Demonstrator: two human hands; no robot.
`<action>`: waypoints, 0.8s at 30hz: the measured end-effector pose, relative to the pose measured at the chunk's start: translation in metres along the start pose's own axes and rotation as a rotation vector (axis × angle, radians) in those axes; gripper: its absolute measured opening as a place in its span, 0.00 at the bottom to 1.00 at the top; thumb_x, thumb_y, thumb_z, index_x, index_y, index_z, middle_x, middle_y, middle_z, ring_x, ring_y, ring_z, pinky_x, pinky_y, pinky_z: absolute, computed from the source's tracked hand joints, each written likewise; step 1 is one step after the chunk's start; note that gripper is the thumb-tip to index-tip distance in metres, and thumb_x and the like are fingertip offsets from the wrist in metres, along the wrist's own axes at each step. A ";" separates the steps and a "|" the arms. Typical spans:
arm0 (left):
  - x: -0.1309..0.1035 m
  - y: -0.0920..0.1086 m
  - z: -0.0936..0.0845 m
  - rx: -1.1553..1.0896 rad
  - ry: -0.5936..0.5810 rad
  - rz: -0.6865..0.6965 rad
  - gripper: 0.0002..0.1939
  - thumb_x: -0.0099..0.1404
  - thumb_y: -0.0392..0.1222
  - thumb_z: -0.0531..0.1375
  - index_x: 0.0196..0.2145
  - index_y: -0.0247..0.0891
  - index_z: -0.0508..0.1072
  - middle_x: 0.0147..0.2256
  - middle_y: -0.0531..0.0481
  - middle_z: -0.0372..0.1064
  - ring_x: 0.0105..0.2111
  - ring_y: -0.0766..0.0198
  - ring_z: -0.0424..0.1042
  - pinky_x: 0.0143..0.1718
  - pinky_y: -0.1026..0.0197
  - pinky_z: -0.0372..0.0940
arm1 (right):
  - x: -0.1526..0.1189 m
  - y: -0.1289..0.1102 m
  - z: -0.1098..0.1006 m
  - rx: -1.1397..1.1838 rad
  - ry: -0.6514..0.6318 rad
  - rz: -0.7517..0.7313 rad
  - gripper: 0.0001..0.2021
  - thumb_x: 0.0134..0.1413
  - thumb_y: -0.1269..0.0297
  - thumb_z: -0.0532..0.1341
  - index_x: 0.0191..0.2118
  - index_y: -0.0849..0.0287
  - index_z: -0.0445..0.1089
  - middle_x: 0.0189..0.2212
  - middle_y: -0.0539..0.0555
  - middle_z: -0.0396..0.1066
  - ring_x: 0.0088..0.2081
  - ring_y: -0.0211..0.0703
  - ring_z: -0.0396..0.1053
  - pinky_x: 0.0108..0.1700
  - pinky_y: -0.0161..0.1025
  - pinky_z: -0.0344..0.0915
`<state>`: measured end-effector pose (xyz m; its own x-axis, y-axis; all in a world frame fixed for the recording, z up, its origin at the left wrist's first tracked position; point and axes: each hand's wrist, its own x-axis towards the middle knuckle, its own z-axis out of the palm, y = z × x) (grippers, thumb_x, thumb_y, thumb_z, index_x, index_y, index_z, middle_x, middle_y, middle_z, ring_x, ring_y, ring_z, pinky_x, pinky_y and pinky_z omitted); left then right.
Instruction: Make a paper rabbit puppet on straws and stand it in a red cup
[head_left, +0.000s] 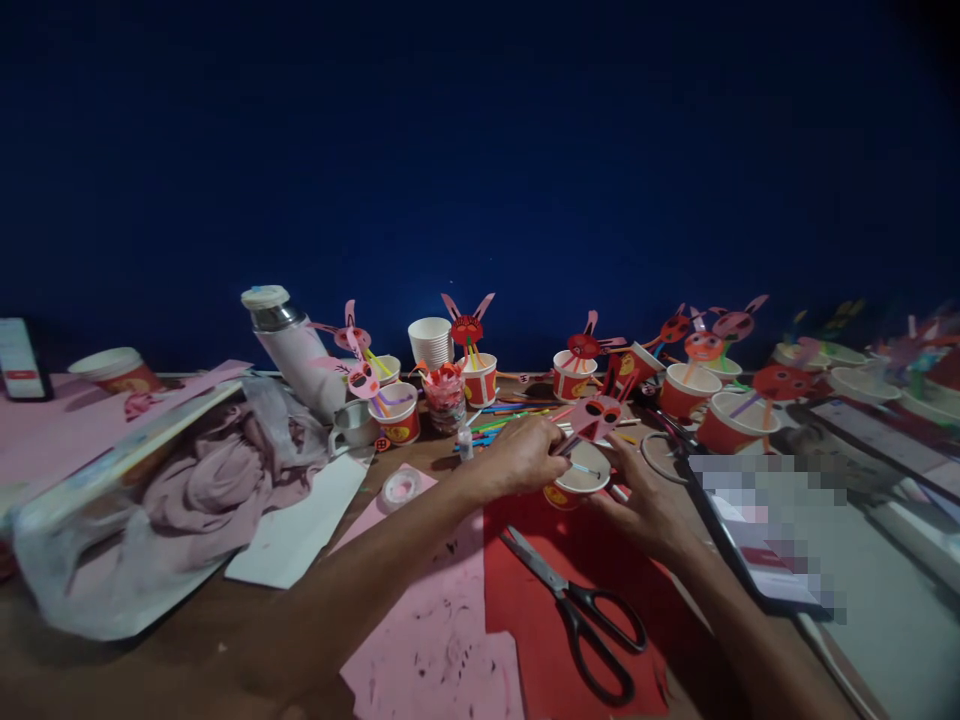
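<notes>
My left hand [525,455] is at the left side of a red and white paper cup [577,480], its fingers closed beside a pink paper rabbit face [596,415] with dark eyes. At the cup's right side is my right hand [637,500], fingers bent and partly hidden behind the cup. The rabbit face stands above the cup's rim, between the hands. Which fingers grip the face or its stick is too small to tell. Black-handled scissors [570,600] lie slightly apart on red paper [525,640], in front of the cup.
Behind are several cups with rabbit faces [467,330], stacked white cups [430,342] and coloured sticks [495,428]. A flask [296,350], metal mug [352,428] and plastic bag with cloth [217,480] are left. Pink paper [435,620] and a tape roll [401,488] lie nearer; a tablet [757,540] is right.
</notes>
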<state>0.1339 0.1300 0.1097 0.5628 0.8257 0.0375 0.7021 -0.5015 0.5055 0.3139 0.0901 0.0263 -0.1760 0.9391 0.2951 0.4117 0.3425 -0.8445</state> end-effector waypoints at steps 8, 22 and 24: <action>-0.002 0.002 0.003 -0.022 0.029 -0.015 0.07 0.50 0.36 0.55 0.19 0.35 0.71 0.18 0.52 0.64 0.21 0.66 0.63 0.19 0.65 0.49 | 0.000 0.000 0.001 0.044 0.013 0.038 0.32 0.46 0.62 0.60 0.57 0.50 0.47 0.53 0.58 0.60 0.49 0.48 0.65 0.44 0.44 0.67; -0.001 -0.002 0.009 0.012 0.029 -0.015 0.08 0.52 0.38 0.54 0.21 0.36 0.72 0.21 0.50 0.67 0.24 0.64 0.65 0.21 0.65 0.50 | -0.001 0.008 0.005 0.075 0.032 0.052 0.32 0.47 0.60 0.59 0.57 0.53 0.45 0.55 0.62 0.57 0.51 0.50 0.63 0.46 0.46 0.66; -0.002 -0.001 0.010 0.017 0.031 -0.013 0.08 0.52 0.38 0.54 0.22 0.36 0.73 0.22 0.50 0.68 0.24 0.64 0.65 0.22 0.65 0.51 | -0.002 0.007 0.005 0.075 0.043 0.069 0.33 0.47 0.58 0.60 0.58 0.53 0.45 0.55 0.63 0.57 0.51 0.50 0.63 0.47 0.48 0.65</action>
<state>0.1363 0.1264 0.1004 0.5397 0.8399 0.0575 0.7170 -0.4945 0.4913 0.3123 0.0905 0.0175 -0.1106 0.9613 0.2523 0.3529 0.2753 -0.8942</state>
